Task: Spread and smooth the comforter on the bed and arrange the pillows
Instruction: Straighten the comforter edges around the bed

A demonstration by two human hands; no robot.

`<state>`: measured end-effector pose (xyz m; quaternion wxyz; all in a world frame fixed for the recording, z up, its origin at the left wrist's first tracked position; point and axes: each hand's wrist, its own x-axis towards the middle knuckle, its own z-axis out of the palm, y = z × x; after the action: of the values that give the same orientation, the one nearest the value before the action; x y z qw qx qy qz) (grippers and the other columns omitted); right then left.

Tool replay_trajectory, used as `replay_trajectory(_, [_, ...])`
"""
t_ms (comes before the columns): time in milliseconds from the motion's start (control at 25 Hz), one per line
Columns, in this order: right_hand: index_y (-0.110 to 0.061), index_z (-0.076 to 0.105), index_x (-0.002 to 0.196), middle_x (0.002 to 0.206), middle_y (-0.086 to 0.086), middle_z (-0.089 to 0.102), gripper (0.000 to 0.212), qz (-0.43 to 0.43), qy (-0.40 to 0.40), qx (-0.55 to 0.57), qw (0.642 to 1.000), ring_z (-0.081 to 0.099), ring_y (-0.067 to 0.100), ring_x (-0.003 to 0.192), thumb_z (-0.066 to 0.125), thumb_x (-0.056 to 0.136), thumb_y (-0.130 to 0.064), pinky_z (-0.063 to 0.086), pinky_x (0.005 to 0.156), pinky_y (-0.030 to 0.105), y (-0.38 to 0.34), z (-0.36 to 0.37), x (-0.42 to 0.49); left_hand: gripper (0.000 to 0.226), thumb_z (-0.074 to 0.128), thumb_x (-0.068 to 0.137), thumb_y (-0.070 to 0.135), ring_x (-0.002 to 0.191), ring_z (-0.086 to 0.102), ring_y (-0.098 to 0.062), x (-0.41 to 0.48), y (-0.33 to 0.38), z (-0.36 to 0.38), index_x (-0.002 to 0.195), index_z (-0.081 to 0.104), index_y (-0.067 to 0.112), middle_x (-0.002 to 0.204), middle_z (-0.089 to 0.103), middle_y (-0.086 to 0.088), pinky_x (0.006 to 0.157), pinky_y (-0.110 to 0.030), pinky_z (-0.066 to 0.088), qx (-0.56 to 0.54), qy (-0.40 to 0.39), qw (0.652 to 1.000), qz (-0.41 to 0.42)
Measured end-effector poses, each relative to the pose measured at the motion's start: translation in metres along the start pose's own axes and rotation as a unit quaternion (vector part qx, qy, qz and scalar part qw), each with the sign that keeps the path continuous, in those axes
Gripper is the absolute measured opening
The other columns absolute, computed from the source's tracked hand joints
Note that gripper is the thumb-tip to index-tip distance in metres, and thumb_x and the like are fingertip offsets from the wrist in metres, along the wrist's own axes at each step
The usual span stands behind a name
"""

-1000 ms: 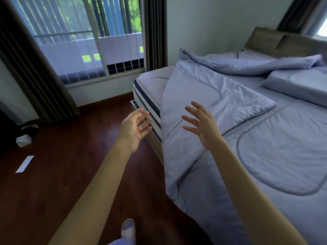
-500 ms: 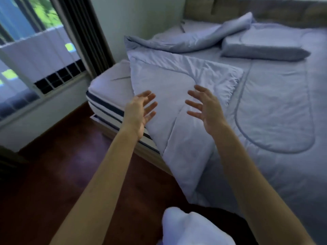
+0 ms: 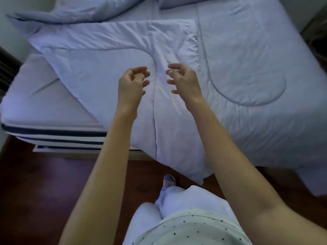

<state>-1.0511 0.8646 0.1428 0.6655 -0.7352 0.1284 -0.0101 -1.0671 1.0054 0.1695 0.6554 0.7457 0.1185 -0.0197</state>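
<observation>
A pale lavender comforter (image 3: pixel 247 71) covers most of the bed, with one corner flap (image 3: pixel 99 68) folded back over itself, its tip hanging off the foot edge toward the floor. My left hand (image 3: pixel 131 85) and my right hand (image 3: pixel 184 82) hover side by side just above the folded flap, fingers curled and apart, holding nothing. The edge of a pillow (image 3: pixel 177 1) shows at the top of the view. The bare mattress (image 3: pixel 35 103) is exposed at the left corner.
Dark wooden floor (image 3: pixel 44 191) lies in front of the bed. My legs and a socked foot (image 3: pixel 169 181) stand close to the bed's foot. A bunched part of the comforter (image 3: pixel 70 13) lies at the top left. A dark curtain edge (image 3: pixel 7 68) is at far left.
I have stepped up to the bed and my view has tilted down. Both hands moved forward over the folded flap, and their fingers have curled from spread to half-bent.
</observation>
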Motion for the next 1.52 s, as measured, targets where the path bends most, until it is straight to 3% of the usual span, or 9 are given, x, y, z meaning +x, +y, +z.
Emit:
replay_trajectory(320, [-0.026,0.062,0.103,0.105,-0.002,0.07,0.017,0.075,0.111,-0.023,0.991,0.068,0.012,0.083,0.052,0.089,-0.021,0.052,0.067,0.03,0.033,-0.01,0.033,0.024,0.041,0.095,0.014,0.088,0.062,-0.007,0.077,-0.03,0.022,0.11,0.06,0.019,0.106,0.066,0.006,0.078,-0.026,0.047,0.037,-0.116,0.99,-0.075])
replay_trajectory(600, [-0.024,0.065,0.101,0.102,-0.002,0.069,0.019,0.155,0.227,-0.019,0.961,0.064,0.014,0.09,0.053,0.087,-0.019,0.05,0.077,0.029,0.095,-0.013,0.065,0.029,0.04,0.096,0.013,0.089,0.061,-0.008,0.128,-0.061,0.057,0.117,0.059,0.016,0.107,0.064,0.005,0.073,-0.022,0.045,0.103,-0.241,0.958,-0.116])
replay_trajectory(760, [-0.014,0.06,0.121,0.125,0.011,0.06,0.036,0.224,0.278,-0.091,0.93,0.056,0.024,0.116,0.055,0.086,-0.015,0.042,0.093,0.026,0.141,-0.023,0.086,0.029,0.039,0.096,0.012,0.092,0.06,-0.011,0.15,-0.082,0.077,0.118,0.058,0.016,0.108,0.064,0.004,0.08,-0.026,0.046,0.14,-0.279,0.94,-0.137])
replay_trajectory(840, [-0.014,0.047,0.135,0.137,0.015,0.049,0.051,0.268,0.27,-0.136,0.915,0.046,0.033,0.126,0.057,0.085,-0.021,0.035,0.105,0.033,0.162,-0.023,0.092,0.03,0.039,0.096,0.012,0.093,0.06,-0.012,0.159,-0.092,0.086,0.119,0.058,0.015,0.109,0.063,0.003,0.083,-0.028,0.046,0.157,-0.288,0.934,-0.139])
replay_trajectory(960, [-0.016,0.024,0.148,0.144,0.014,0.045,0.077,0.34,0.218,-0.178,0.897,0.041,0.037,0.131,0.06,0.082,-0.036,0.034,0.107,0.04,0.18,-0.022,0.092,0.031,0.039,0.096,0.011,0.09,0.06,-0.012,0.17,-0.104,0.098,0.119,0.058,0.014,0.108,0.063,0.003,0.077,-0.025,0.045,0.17,-0.284,0.932,-0.146])
replay_trajectory(1080, [-0.023,0.041,0.138,0.129,0.011,0.06,0.066,0.31,0.193,-0.172,0.915,0.055,0.033,0.119,0.066,0.079,-0.038,0.045,0.099,0.042,0.185,-0.028,0.084,0.03,0.041,0.094,0.011,0.087,0.06,-0.012,0.176,-0.112,0.11,0.119,0.059,0.013,0.109,0.063,0.001,0.072,-0.022,0.045,0.187,-0.287,0.93,-0.134])
replay_trajectory(1200, [-0.029,0.053,0.128,0.119,0.004,0.067,0.058,0.257,0.141,-0.18,0.939,0.062,0.028,0.11,0.068,0.073,-0.038,0.048,0.094,0.04,0.183,-0.023,0.072,0.032,0.052,0.09,0.018,0.101,0.062,-0.021,0.186,-0.12,0.13,0.122,0.057,0.013,0.114,0.064,-0.003,0.084,-0.032,0.049,0.255,-0.277,0.925,-0.044])
replay_trajectory(1360, [-0.037,0.048,0.13,0.116,-0.005,0.068,0.076,0.233,0.14,-0.138,0.952,0.06,0.025,0.113,0.061,0.057,-0.056,0.047,0.097,0.046,0.191,-0.013,0.055,0.057,0.064,0.084,0.035,0.122,0.048,-0.031,0.193,-0.125,0.173,0.132,0.045,0.012,0.133,0.048,-0.014,0.103,-0.035,0.036,0.421,-0.285,0.851,0.13])
replay_trajectory(1520, [-0.025,0.057,0.128,0.118,-0.002,0.068,0.06,0.175,0.143,-0.063,0.972,0.062,0.02,0.113,0.068,0.07,-0.023,0.048,0.098,0.04,0.198,-0.019,0.034,0.087,0.065,0.074,0.058,0.142,0.017,-0.036,0.203,-0.121,0.216,0.144,0.025,0.024,0.157,0.009,-0.011,0.104,-0.056,0.03,0.569,-0.278,0.755,0.17])
